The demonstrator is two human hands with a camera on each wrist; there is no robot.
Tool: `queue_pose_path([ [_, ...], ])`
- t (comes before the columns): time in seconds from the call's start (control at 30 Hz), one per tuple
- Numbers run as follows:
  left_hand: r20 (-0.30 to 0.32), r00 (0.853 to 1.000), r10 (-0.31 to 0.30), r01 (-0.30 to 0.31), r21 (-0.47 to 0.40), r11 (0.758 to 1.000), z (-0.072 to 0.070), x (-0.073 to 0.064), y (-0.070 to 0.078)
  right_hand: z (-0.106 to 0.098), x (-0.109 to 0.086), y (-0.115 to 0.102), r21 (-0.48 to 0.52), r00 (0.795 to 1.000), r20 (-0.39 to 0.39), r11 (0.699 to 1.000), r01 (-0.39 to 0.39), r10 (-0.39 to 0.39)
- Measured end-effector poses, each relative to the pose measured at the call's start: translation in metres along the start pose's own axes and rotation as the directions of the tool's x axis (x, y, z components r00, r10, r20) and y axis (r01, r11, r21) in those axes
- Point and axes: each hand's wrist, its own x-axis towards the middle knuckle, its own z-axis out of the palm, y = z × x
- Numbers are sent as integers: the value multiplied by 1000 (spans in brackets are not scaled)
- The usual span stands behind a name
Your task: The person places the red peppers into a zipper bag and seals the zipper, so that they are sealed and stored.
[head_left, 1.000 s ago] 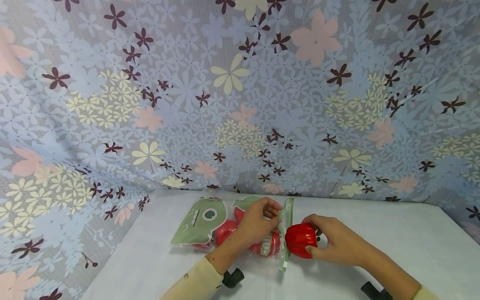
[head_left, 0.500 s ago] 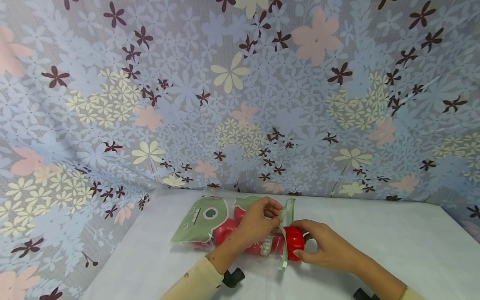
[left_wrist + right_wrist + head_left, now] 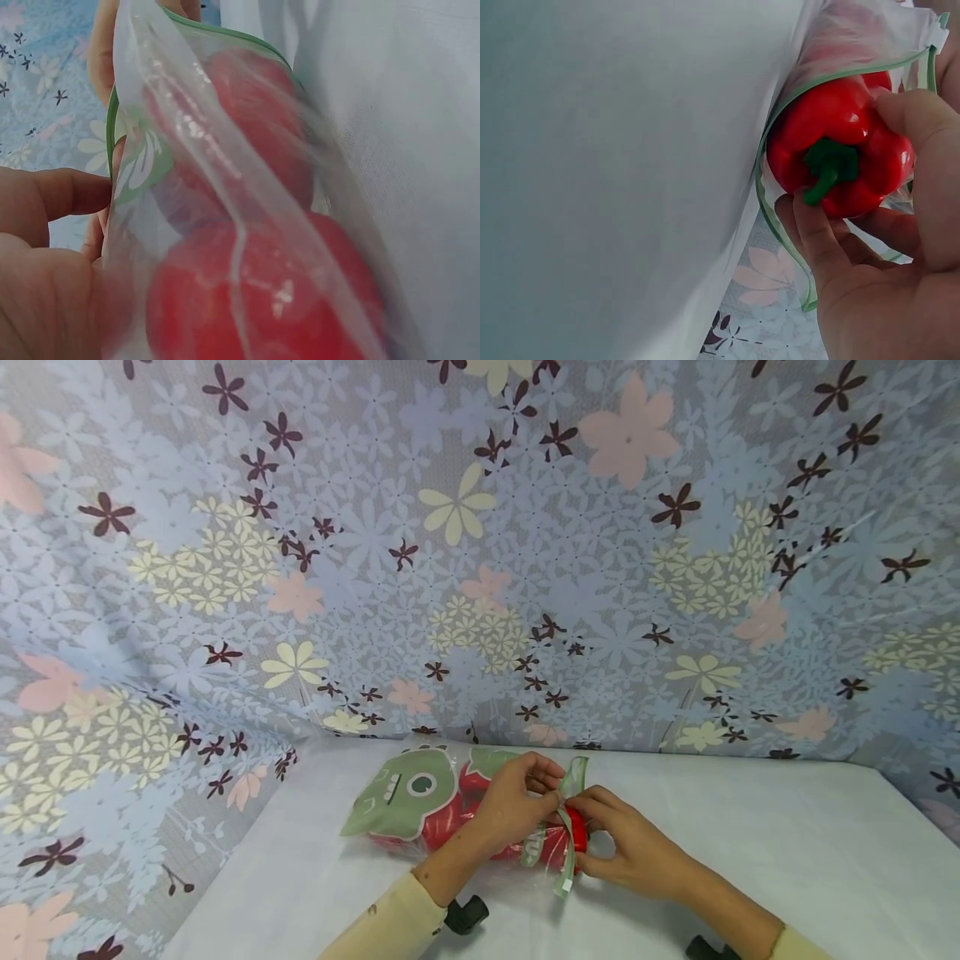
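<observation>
A clear zip bag with a green cartoon monster print (image 3: 405,789) lies on its side on the white table, several red things inside it. My left hand (image 3: 517,806) pinches the upper edge of the bag's mouth, fingers bent at the green zip strip (image 3: 112,127). At that mouth, my right hand (image 3: 633,847) grips a red bell pepper (image 3: 832,142) with a green stem, thumb on one side and fingers beneath. Most of the pepper sits within the green-edged opening, stem end facing out. Through the plastic, another red rounded thing (image 3: 262,292) shows in the left wrist view.
The white tabletop (image 3: 787,843) extends to the right of the bag. A floral cloth (image 3: 480,568) hangs behind the table and along its left side. Black wrist-worn pieces (image 3: 467,915) show under both forearms.
My right hand has moved left, carrying the bell pepper from outside the bag into its mouth. The left hand stays at the bag's edge, and the bag's contents have shifted a little.
</observation>
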Motion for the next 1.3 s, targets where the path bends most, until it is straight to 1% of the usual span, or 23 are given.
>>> queue_pose_path([
  [0.27,-11,1000,8,-7,26,1000,3,-1,1,1,3,1,40,1000,-23,999,-14,15],
  [0.37,-21,1000,14,-13,44,999,4,-2,2,2,5,3,65,998,-31,997,-44,46],
  [0.47,-18,1000,21,-20,40,999,5,-2,2,3,7,6,90,995,-28,992,-94,97],
  [0.6,-16,1000,20,-19,30,999,6,-2,2,5,9,8,104,987,-40,983,-150,155],
  [0.8,-29,1000,-9,9,19,1000,7,-1,4,7,13,5,76,970,-107,974,-213,220],
  [0.93,-24,1000,3,-2,41,999,8,0,3,10,18,5,57,952,-152,964,-261,267],
  [1.03,-16,1000,16,-15,57,998,9,1,1,12,21,6,55,942,-173,957,-284,289],
  [1.13,-15,1000,21,-20,66,998,10,2,0,13,24,5,75,934,-175,950,-304,313],
  [1.3,-24,999,21,-19,79,997,9,3,-1,15,28,2,113,930,-147,939,-324,338],
])
